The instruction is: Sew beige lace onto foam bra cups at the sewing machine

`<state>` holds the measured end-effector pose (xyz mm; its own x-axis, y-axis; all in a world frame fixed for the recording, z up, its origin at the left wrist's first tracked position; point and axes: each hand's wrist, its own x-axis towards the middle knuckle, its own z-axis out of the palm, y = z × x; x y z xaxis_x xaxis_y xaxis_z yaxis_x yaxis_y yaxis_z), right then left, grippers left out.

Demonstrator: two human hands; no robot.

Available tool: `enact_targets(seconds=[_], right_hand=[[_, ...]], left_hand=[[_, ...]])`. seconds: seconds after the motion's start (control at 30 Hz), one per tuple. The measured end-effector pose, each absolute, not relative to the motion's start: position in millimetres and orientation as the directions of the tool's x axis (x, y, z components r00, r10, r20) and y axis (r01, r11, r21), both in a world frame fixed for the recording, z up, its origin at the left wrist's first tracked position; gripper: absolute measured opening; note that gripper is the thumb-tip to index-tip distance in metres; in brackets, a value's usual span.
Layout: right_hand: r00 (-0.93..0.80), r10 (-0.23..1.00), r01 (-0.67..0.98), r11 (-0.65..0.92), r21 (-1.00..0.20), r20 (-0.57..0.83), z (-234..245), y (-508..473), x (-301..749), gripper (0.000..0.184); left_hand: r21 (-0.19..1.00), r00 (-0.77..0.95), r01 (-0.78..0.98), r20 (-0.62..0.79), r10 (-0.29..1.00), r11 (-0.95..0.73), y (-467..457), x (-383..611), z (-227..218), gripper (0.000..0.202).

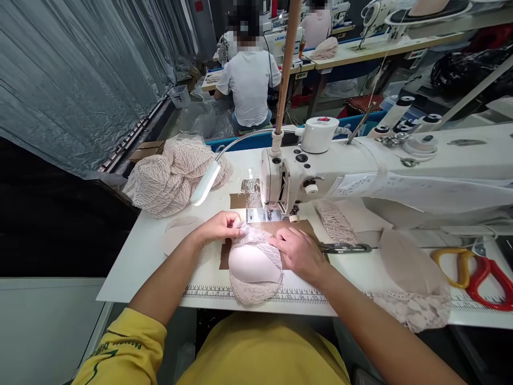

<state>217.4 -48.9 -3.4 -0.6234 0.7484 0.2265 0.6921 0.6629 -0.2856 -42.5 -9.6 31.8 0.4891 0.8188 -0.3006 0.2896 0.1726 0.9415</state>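
Head view. Your left hand [229, 225] pinches the upper left edge of the lace-covered cup [255, 263] between thumb and fingers. Your right hand [300, 253] lies at the upper right of the same piece, its fingers bent and their tips touching the lace; whether they pinch it, you cannot tell from this angle. The cup lies on the worktop [152, 272], its smooth pale pad facing up, just in front of the sewing machine's needle area, partly over a brown patch [310, 230] and with its lower lace edge across the printed ruler [304, 295]. The sewing machine [316, 176] stands beyond your hands, with a bent-neck lamp [206, 183] at its left. Farther left rests a heap of lace pieces [168, 174]. To your right, near the worktop's front edge, lie a pale fabric piece [412, 262] and red-and-yellow scissors [488, 278]. Beyond, a co-worker in a white shirt [251, 83] sits facing away.
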Motion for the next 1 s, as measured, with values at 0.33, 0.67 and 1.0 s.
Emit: enact_targets(seconds=[0.33, 0.67, 1.0], right_hand=[[-0.617, 0.751, 0.707, 0.661, -0.252, 0.236, -5, -49, 219, 0.023], [-0.536, 0.82, 0.808, 0.567, -0.16, 0.201, -1, -48, 217, 0.032], [-0.479, 0.864, 0.855, 0.5, -0.139, 0.157, -1, -46, 210, 0.033]], left_hand=[[0.593, 0.35, 0.722, 0.131, 0.928, -0.356, -49, -19, 39, 0.019], [0.316, 0.654, 0.677, 0.154, 0.74, -0.665, -46, 21, 15, 0.034], [0.223, 0.652, 0.722, 0.093, 0.752, -0.654, -29, 15, 13, 0.046]])
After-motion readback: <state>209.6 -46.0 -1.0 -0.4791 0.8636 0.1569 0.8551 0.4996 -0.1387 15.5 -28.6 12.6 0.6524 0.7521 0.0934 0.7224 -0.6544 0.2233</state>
